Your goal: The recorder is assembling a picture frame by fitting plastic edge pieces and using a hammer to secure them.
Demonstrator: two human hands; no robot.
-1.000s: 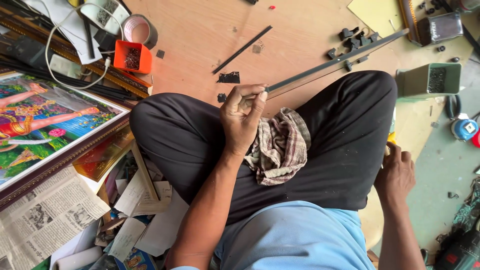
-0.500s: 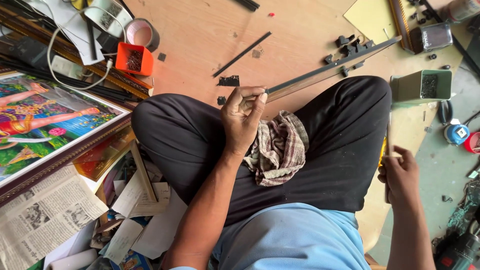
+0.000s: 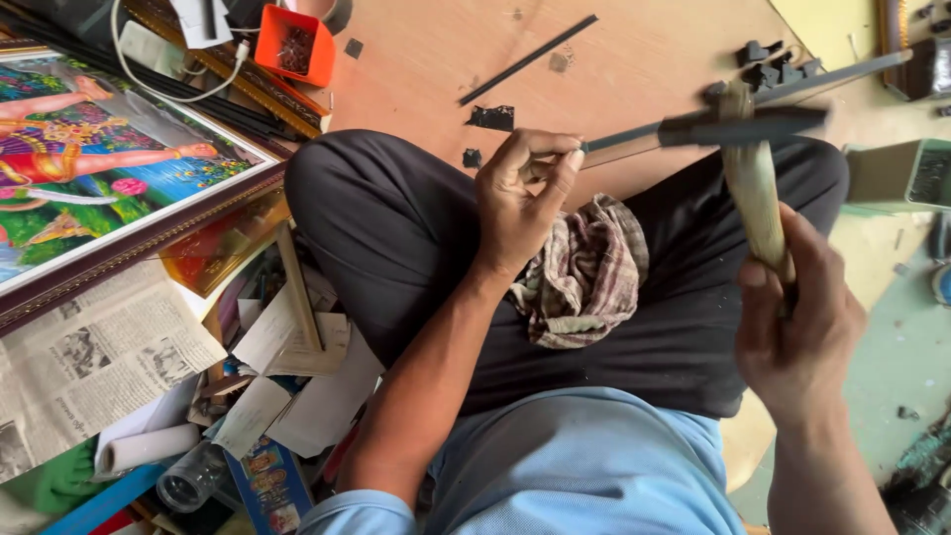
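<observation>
I sit cross-legged in dark trousers on a wooden floor. My left hand [image 3: 523, 193] pinches the near end of a long dark frame strip [image 3: 792, 84] that runs up to the right over my knee. My right hand [image 3: 797, 322] grips the wooden handle of a hammer [image 3: 750, 173], raised so its dark head lies across the strip. A checked cloth [image 3: 584, 272] lies in my lap between my two arms.
A framed colourful picture [image 3: 109, 168] leans at the left above newspaper [image 3: 89, 362] and paper scraps. An orange box of small nails [image 3: 294, 45], a thin black strip [image 3: 527, 59] and small black pieces [image 3: 490, 117] lie on the floor. A green box [image 3: 897, 176] stands at the right.
My right hand has come up from the floor at my right side holding the hammer, now over the strip. The view has shifted closer; my left hand still holds the strip's end.
</observation>
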